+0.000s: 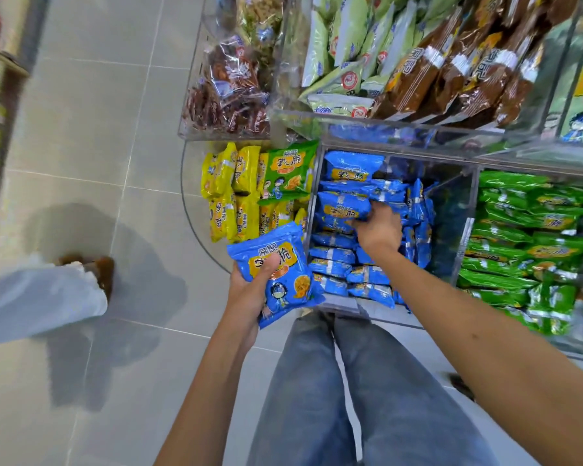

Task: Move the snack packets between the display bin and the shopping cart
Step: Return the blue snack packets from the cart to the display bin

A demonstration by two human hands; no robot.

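My left hand [253, 284] holds a blue snack packet [276, 274] in front of the display, thumb across its face, just left of the clear display bin [458, 203]. That bin holds several blue packets [344, 260] standing in rows. My right hand [377, 227] reaches into the bin and its fingers curl round another blue packet [342, 208] near the top of the pile. No shopping cart is in view.
Yellow packets [226, 196] and a green one [288, 173] fill the compartment to the left. Green packets [525, 243] fill the one to the right. An upper tier holds pale green and brown bags [418, 62]. Another person's sleeve [37, 294] and shoe stand at the left on the tiled floor.
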